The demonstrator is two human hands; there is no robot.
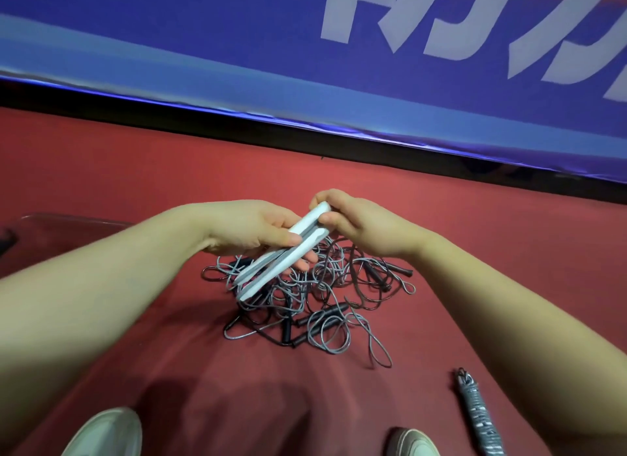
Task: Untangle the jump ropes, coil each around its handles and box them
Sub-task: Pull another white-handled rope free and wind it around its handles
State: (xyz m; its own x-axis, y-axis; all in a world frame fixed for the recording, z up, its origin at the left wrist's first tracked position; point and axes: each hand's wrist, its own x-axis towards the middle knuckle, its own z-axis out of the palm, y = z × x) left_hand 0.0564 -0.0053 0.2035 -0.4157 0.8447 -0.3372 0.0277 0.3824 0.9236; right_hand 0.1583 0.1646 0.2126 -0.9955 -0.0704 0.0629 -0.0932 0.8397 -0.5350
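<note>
Early in the job, by the look of things. Clamped side by side in the left hand (pixel 251 230), with fingers curled underneath, a pair of white handles (pixel 285 252); pinched at the upper ends by the thumb and fingers of the right hand (pixel 356 225). Both hands closed on that pair, neither one free. No rope wound on those handles yet; the cord seems to run from the lower ends straight down into the tangle of ropes (pixel 305 299) lying directly beneath the grip on the red floor (pixel 475 252). Several black handles (pixel 325 316) buried in that heap, so probably a few ropes left to free, wind and pack. Finished so far, as far as can be judged: one wound rope (pixel 478 418), wrapped tight round its handles, lying well below and to the right of the grip, out on the floor and not boxed. Far to the left of the grip, at the edge of view, what seems to be a clear box (pixel 68 218); contents impossible to make out from here.
</note>
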